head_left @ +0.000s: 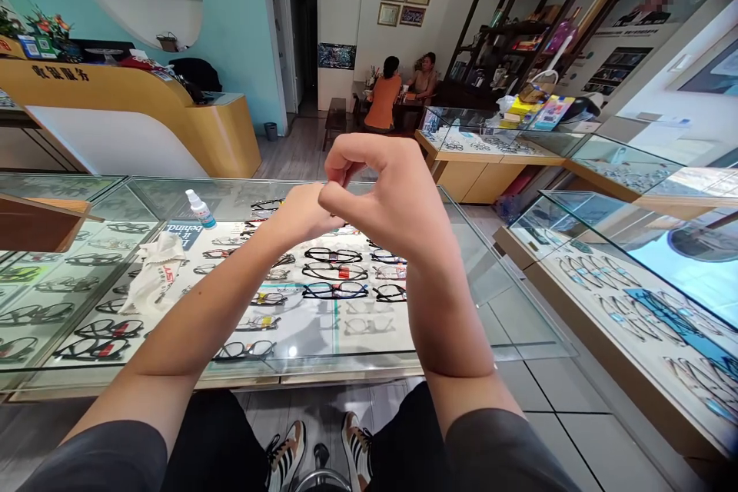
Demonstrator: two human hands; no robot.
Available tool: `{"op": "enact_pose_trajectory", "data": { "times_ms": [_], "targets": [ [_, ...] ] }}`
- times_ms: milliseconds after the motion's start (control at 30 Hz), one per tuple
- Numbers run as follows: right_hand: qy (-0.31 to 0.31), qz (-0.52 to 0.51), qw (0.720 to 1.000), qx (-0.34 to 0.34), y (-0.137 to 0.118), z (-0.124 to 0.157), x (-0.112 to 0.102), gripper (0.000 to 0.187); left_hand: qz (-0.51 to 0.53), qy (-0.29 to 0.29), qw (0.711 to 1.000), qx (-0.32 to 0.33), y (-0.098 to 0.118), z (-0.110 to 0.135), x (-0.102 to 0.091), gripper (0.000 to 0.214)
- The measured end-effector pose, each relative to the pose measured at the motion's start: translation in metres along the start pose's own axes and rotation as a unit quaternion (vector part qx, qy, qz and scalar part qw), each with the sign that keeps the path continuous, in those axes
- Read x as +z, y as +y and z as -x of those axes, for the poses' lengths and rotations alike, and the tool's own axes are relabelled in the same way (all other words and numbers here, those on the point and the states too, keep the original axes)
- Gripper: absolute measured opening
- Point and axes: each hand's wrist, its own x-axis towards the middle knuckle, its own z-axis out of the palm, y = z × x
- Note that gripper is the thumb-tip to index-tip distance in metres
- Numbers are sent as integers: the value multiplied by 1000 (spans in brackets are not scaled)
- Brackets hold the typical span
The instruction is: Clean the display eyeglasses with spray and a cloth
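Directly below the raised hands in view, a row of eyeglasses [334, 270] is displayed under glass, their long axes laid side to side; neither hand is clearly nearer. The right hand [389, 181] is held with fingers curled, the left hand [308, 215] is partly hidden behind it, and whether anything is clamped in either cannot be told. Leftward on the glass counter [323, 367], a spray bottle [201, 211] and a cloth pouch [155, 273] are set; beyond, a wooden desk [224, 142] and a seated person in orange [383, 98] are seen
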Motion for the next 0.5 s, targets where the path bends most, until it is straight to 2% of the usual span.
{"op": "enact_pose_trajectory", "data": {
  "times_ms": [33,100,200,267,367,500],
  "targets": [
    [-3,-4,1000,-5,-2,2,0,14,-23,-19,999,-16,6,4,-9,24],
    [-5,-13,1000,-18,-9,7,-2,13,-40,-6,999,-27,14,12,-23,21],
    [15,-31,998,-50,-20,15,-6,13,12,91,995,27,8,17,-34,21],
    [34,-47,996,-70,-23,17,-7,13,77,150,984,56,-5,17,-33,14],
    [51,-62,994,-71,-12,14,2,12,168,196,965,50,-35,19,-23,14],
    [70,-76,994,-26,34,14,40,11,303,174,937,-2,-81,30,-3,36]
  ]
}}
